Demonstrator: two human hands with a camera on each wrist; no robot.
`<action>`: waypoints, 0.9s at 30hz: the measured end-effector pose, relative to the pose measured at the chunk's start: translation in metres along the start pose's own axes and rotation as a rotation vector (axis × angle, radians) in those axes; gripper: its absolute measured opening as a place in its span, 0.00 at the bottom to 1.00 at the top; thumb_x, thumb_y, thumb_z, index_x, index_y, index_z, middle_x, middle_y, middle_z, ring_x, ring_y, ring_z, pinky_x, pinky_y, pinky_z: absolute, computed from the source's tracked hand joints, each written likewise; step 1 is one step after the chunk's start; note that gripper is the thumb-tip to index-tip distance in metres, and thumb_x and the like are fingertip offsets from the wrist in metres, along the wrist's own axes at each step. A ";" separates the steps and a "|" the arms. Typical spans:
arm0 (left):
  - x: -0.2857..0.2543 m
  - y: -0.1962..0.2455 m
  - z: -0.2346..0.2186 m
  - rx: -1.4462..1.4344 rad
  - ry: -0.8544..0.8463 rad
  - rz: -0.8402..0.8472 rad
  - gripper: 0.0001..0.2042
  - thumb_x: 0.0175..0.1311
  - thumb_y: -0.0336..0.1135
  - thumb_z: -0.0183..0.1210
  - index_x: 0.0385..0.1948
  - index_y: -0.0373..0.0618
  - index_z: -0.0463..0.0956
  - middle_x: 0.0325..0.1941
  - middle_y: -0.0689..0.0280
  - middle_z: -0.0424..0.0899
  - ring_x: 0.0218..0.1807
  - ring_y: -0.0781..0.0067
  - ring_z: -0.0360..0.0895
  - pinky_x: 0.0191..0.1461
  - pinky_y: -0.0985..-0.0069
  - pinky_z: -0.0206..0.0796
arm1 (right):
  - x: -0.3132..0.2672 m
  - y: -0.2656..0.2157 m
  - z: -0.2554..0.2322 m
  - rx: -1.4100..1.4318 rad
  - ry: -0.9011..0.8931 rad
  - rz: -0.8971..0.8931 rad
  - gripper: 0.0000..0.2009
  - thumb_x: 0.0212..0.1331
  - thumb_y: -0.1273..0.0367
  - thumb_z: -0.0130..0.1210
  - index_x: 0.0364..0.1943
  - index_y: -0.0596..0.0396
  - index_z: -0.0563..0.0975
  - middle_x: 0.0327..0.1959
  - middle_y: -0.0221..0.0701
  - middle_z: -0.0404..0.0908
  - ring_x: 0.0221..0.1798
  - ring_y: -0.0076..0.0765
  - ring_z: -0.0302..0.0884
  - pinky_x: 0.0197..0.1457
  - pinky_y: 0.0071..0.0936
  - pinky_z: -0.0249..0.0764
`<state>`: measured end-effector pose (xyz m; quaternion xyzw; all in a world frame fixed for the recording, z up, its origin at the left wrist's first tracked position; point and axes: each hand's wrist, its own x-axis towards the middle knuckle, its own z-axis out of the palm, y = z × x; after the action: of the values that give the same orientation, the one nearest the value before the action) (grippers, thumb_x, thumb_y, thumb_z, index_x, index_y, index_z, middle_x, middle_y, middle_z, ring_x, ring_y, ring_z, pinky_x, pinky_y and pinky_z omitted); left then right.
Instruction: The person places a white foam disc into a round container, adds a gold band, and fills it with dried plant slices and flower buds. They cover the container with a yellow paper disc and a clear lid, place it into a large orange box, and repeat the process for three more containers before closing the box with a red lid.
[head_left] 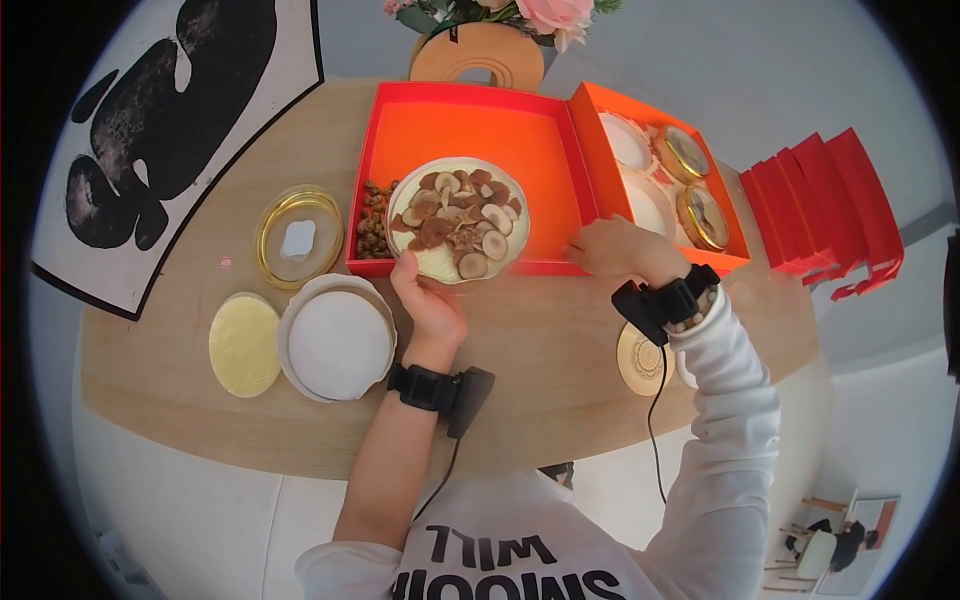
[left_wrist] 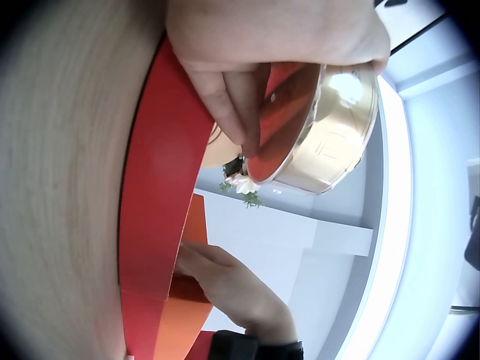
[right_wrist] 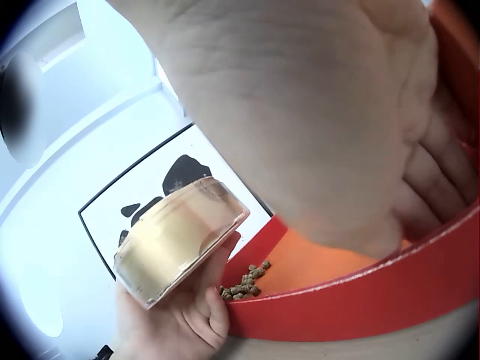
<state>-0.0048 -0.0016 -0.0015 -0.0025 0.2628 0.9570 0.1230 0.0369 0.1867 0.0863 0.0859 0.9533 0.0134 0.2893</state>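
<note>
My left hand [head_left: 431, 307] holds a round clear container [right_wrist: 180, 236] of pale brown-rimmed dried slices [head_left: 480, 220] above the large red-orange box [head_left: 440, 115]. The thumb lies at its near rim, and fingers reach underneath in the left wrist view. Gold lining shows through the container's side. Over the box's near right corner, beside the joint of its two halves, is my right hand [head_left: 625, 248]. Its fingers dip behind the red wall [right_wrist: 360, 304] in the right wrist view; I cannot tell whether they grip it. Small brown nuggets [head_left: 372, 225] lie in the box's left part.
In the box's right half sit gold-rimmed round containers [head_left: 684, 152] and white round recesses [head_left: 652, 205]. Left of the box are a clear gold-rimmed lid [head_left: 270, 265], a gold disc [head_left: 245, 345] and a white round tub [head_left: 338, 345]. Red boxes [head_left: 850, 200] stand right.
</note>
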 end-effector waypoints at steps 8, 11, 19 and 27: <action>-0.001 0.002 0.003 -0.008 -0.009 0.004 0.30 0.55 0.54 0.44 0.56 0.43 0.58 0.58 0.62 0.64 0.59 0.67 0.60 0.61 0.70 0.51 | -0.017 -0.015 -0.017 0.010 -0.116 0.043 0.16 0.48 0.62 0.47 0.41 0.53 0.75 0.37 0.41 0.76 0.44 0.49 0.69 0.50 0.35 0.63; -0.001 0.001 0.000 -0.024 -0.027 -0.017 0.29 0.56 0.53 0.44 0.56 0.43 0.57 0.58 0.62 0.63 0.59 0.67 0.61 0.61 0.70 0.51 | -0.005 -0.001 0.000 -0.032 -0.063 0.002 0.15 0.44 0.70 0.48 0.40 0.53 0.74 0.37 0.40 0.75 0.43 0.49 0.69 0.49 0.35 0.62; -0.002 0.002 0.002 -0.006 -0.019 -0.004 0.30 0.56 0.54 0.44 0.55 0.43 0.58 0.58 0.62 0.63 0.59 0.67 0.60 0.61 0.70 0.50 | 0.002 -0.005 0.006 -0.137 -0.067 -0.021 0.13 0.43 0.80 0.42 0.36 0.56 0.71 0.34 0.40 0.74 0.44 0.43 0.71 0.47 0.35 0.60; -0.001 0.002 0.001 -0.006 -0.024 -0.001 0.29 0.56 0.54 0.44 0.54 0.43 0.59 0.57 0.62 0.64 0.58 0.68 0.61 0.61 0.70 0.50 | 0.001 0.002 0.014 0.099 0.111 -0.104 0.14 0.44 0.78 0.47 0.39 0.57 0.72 0.35 0.38 0.75 0.42 0.43 0.72 0.45 0.35 0.65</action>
<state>-0.0042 -0.0031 0.0000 0.0084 0.2585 0.9576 0.1267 0.0438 0.1887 0.0745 0.0495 0.9705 -0.0442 0.2316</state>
